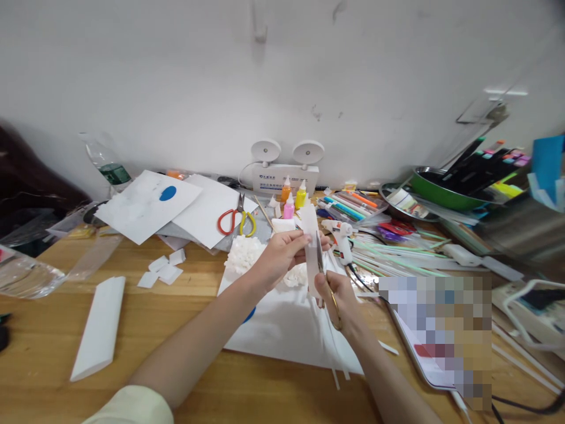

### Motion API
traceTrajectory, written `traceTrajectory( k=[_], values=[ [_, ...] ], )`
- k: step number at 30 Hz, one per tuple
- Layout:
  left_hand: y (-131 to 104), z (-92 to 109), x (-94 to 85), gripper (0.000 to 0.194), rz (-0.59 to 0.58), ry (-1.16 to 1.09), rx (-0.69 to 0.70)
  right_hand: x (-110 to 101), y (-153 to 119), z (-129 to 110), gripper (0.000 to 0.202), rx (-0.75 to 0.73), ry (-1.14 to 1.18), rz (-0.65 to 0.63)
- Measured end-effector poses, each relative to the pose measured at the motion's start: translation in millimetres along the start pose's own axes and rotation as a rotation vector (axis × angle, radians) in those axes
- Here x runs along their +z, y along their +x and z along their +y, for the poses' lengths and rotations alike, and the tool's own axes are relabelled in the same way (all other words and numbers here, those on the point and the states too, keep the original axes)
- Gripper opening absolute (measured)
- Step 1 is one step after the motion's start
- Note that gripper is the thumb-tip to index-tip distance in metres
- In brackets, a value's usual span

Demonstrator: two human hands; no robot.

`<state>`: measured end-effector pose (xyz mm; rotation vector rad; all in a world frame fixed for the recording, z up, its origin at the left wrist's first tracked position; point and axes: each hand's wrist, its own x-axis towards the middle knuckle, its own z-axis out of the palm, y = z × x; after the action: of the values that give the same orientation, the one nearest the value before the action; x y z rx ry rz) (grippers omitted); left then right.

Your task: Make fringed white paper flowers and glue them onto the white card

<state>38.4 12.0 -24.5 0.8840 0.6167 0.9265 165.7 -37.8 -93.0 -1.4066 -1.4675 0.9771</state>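
Observation:
A long white paper strip (311, 259) is pinched in my left hand (289, 250), held upright above the white sheet (282, 338). My right hand (342, 300) grips a pair of scissors (320, 253) with gold-coloured handles; their blades point away from me and lie along the strip's right edge. Thin cut strips (334, 341) hang down below the scissors. On the sheet sits a fluffy white clump (242, 254), with more white bits partly hidden behind my left hand. Part of a blue patch (249, 316) shows beside my left forearm.
Left lie a folded white paper (100, 327) and several small white squares (166, 270). Behind are red-and-yellow-handled scissors (238, 219), small paint bottles (289, 206) and a white glue gun (339, 238). A tablet-like device (424, 353), partly blurred, lies right. Pens fill a green bowl (454, 188).

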Motion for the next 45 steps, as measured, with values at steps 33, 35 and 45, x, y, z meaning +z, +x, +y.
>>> traceTrajectory(
  k=[33, 35, 45],
  values=[
    [-1, 2, 1.3, 0.029, 0.048, 0.013, 0.046, 3, 3, 8, 0.054, 0.059, 0.003, 0.025],
    [-1, 1, 0.5, 0.031, 0.055, 0.038, 0.05, 3, 2, 6, 0.053, 0.043, 0.019, 0.008],
    [-3, -2, 3.3, 0.031, 0.027, 0.257, 0.013, -3, 0, -3, 0.054, -0.026, -0.001, 0.048]
  ],
)
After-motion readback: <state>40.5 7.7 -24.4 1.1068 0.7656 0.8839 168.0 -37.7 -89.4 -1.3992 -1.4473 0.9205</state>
